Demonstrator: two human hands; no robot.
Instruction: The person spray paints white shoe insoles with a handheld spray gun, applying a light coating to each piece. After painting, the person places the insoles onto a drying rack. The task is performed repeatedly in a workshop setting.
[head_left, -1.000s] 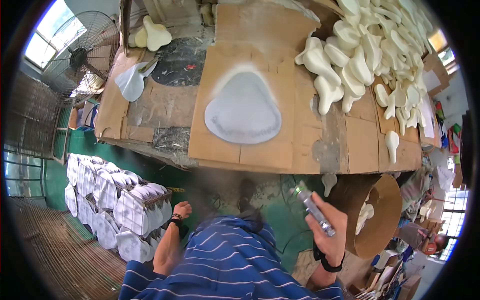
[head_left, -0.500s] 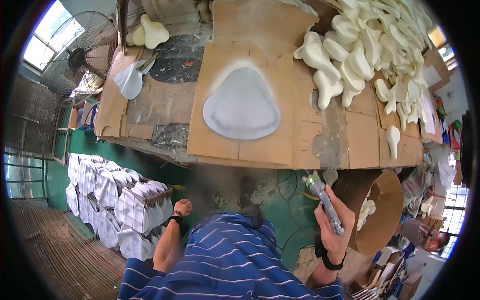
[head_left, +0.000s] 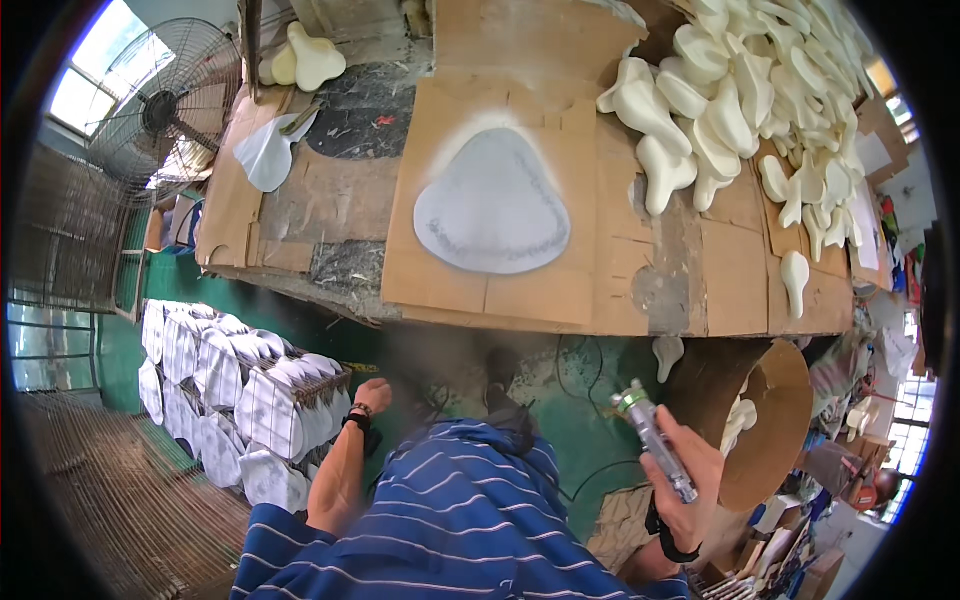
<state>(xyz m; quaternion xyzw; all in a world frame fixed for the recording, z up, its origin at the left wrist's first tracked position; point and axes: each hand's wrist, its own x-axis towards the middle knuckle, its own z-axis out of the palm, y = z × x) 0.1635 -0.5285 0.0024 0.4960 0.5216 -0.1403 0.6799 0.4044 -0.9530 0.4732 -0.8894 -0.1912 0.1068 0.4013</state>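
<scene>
My right hand [head_left: 684, 480] is wrapped round a metal spray gun [head_left: 655, 445] with a green ring, held low in front of the table's near edge. A grey-white, rounded triangular sheet [head_left: 492, 205] lies flat on brown cardboard [head_left: 455, 290] in the middle of the table. Grey speckles run along its lower and right borders, and a pale spray halo surrounds its top. At my left side, away from the table, my left hand [head_left: 374, 396] hangs with its fingers loosely curled and nothing visible in them.
Cream saddle-shaped foam pieces [head_left: 715, 130] are heaped at the right. A folded white sheet [head_left: 268, 155] lies at the table's left. Wire racks [head_left: 275, 405] of white covers stand on the floor at left, a fan [head_left: 160, 112] behind. A round bin [head_left: 785, 425] stands right; a hose [head_left: 598, 365] trails below.
My right hand has lowered the spray gun, away from the table edge. Grey speckling now shows farther up the sheet's right border. The whole view has shifted slightly.
</scene>
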